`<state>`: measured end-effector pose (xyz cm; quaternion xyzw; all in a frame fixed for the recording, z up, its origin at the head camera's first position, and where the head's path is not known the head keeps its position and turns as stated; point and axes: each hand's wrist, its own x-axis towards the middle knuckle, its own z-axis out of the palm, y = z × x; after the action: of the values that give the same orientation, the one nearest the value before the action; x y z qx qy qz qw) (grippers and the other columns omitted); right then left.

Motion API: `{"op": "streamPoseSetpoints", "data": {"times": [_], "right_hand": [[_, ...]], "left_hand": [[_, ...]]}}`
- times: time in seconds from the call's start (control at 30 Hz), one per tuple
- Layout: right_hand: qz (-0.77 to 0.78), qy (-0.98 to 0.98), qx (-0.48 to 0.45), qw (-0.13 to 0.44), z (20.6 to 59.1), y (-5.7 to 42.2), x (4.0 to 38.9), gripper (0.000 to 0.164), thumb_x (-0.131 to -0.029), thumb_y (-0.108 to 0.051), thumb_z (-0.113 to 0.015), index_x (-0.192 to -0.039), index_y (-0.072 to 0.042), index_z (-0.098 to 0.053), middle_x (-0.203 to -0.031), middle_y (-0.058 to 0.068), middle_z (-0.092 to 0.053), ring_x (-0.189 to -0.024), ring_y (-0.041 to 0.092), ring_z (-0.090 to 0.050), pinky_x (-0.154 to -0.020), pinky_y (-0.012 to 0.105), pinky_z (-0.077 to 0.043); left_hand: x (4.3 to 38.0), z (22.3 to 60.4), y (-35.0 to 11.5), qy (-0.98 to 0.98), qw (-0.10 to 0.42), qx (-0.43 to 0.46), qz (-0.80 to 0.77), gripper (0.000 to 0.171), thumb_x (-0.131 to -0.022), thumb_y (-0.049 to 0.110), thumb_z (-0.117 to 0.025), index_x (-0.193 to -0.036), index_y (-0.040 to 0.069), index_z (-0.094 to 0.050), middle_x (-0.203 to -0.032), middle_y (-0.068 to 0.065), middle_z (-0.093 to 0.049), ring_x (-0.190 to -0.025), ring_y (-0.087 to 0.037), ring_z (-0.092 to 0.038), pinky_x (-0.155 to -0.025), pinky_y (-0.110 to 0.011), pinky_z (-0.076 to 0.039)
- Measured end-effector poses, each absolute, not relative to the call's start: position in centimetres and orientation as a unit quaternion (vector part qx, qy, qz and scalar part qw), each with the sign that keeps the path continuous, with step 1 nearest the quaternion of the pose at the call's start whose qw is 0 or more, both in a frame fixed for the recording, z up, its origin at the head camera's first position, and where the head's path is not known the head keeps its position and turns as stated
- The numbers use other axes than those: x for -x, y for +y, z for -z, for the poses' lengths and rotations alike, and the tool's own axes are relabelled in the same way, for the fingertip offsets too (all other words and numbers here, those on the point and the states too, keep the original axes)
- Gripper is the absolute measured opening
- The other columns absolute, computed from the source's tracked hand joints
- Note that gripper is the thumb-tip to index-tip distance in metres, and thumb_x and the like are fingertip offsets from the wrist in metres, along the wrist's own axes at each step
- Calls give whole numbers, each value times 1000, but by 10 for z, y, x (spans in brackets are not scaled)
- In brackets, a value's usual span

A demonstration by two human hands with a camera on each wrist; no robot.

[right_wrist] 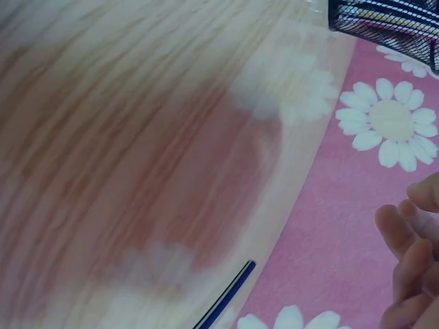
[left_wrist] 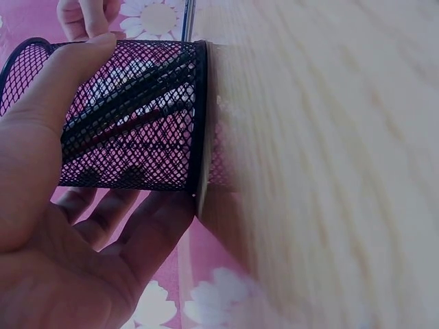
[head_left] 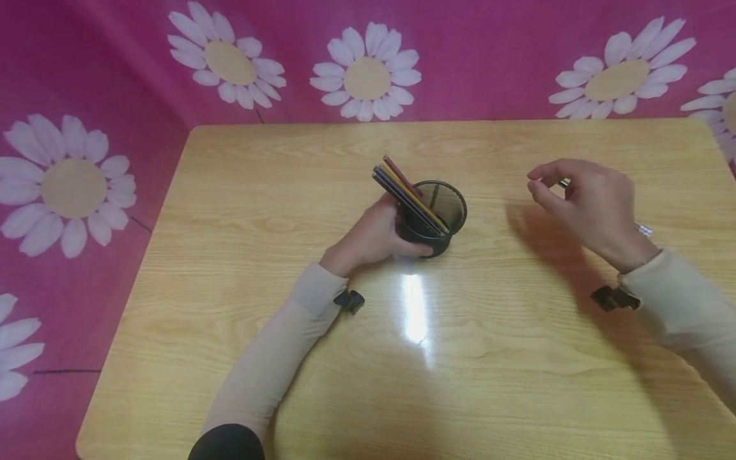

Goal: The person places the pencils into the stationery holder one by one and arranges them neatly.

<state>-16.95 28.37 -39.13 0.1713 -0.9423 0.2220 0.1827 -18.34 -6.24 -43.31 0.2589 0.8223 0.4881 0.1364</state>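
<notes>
I see the black mesh cup (head_left: 451, 214) on the counter (head_left: 489, 377), just off centre toward 3 o'clock, its pencils (head_left: 409, 195) slanting toward 10 o'clock. My left grip (head_left: 376, 233) is clamped round it, thumb on the 6 o'clock side, forearm entering from 7. Out at the cup's 3 o'clock, my right grip (head_left: 598, 207) hovers free, fingers loosely curled toward 9, thumb and index nearly together; a pen (head_left: 644, 229) passes behind it.

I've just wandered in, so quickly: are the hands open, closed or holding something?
Left hand: holding the black mesh cup with pencils in it.
Right hand: open, loosely curled, holding nothing.
</notes>
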Motion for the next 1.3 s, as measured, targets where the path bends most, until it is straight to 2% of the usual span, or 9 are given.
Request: {"op": "streamPoseSetpoints", "data": {"times": [0.2, 0.43, 0.6, 0.7, 0.83, 0.97, 1.03, 1.13, 1.3], "right_hand": [[-213, -950, -154, 170, 395, 295, 169, 18, -99, -22, -76, -111, -11, -84, -96, 6, -81, -59, -2, -44, -54, 24, -29], [-189, -964, -126, 138, 399, 313, 169, 19, -99, -22, -76, -114, -11, -82, -98, 9, -81, -56, 8, -48, -54, 34, -32], [-168, -975, -104, 103, 401, 327, 168, 22, -99, -21, -78, -115, -7, -80, -100, 15, -80, -54, 14, -44, -56, 40, -30], [-157, -979, -97, 90, 403, 332, 169, 23, -99, -22, -78, -116, -6, -79, -100, 17, -79, -55, 16, -43, -57, 42, -30], [-146, -983, -93, 67, 404, 337, 171, 24, -101, -24, -77, -116, -6, -78, -98, 16, -79, -60, 21, -48, -57, 44, -32], [-119, -986, -103, 49, 407, 340, 176, 24, -101, -27, -77, -113, -5, -78, -92, 13, -76, -62, 25, -54, -51, 44, -34], [-105, -987, -110, 48, 410, 342, 178, 23, -101, -26, -77, -110, -4, -78, -88, 12, -74, -62, 27, -56, -48, 44, -35], [-92, -988, -114, 48, 413, 346, 181, 19, -100, -21, -76, -106, -3, -76, -87, 15, -71, -64, 34, -61, -46, 48, -37], [-84, -989, -109, 46, 417, 353, 185, 19, -97, -13, -77, -109, 1, -75, -94, 23, -73, -71, 41, -66, -48, 51, -39]], "left_hand": [[185, 435, -62, 819, 139, -260, -492, 98, -72, 17, -103, -150, -2, -49, -144, -15, -61, -128, -20, -60, -116, -29, -42], [184, 435, -61, 817, 138, -261, -496, 95, -72, 16, -103, -148, -3, -50, -139, -13, -63, -127, -20, -60, -116, -28, -41], [184, 433, -61, 819, 141, -258, -493, 96, -72, 17, -103, -150, -2, -49, -143, -14, -62, -129, -20, -60, -116, -29, -41], [196, 457, -62, 819, 133, -261, -494, 101, -70, 29, -105, -151, 3, -50, -144, -9, -62, -128, -16, -60, -115, -26, -41], [202, 469, -63, 821, 136, -259, -491, 107, -67, 34, -106, -152, 6, -49, -144, -5, -62, -129, -13, -58, -116, -27, -40], [192, 445, -63, 823, 144, -257, -486, 100, -70, 25, -104, -151, 1, -49, -143, -10, -62, -129, -18, -58, -117, -30, -41], [192, 446, -63, 822, 139, -259, -488, 98, -70, 25, -104, -149, 1, -50, -142, -10, -62, -127, -19, -59, -116, -30, -41], [188, 441, -62, 820, 141, -259, -490, 98, -72, 23, -103, -150, -1, -50, -143, -13, -62, -127, -20, -59, -116, -30, -42], [184, 433, -62, 822, 141, -259, -487, 95, -73, 19, -103, -149, -2, -50, -142, -14, -62, -129, -20, -59, -117, -30, -41]]}}
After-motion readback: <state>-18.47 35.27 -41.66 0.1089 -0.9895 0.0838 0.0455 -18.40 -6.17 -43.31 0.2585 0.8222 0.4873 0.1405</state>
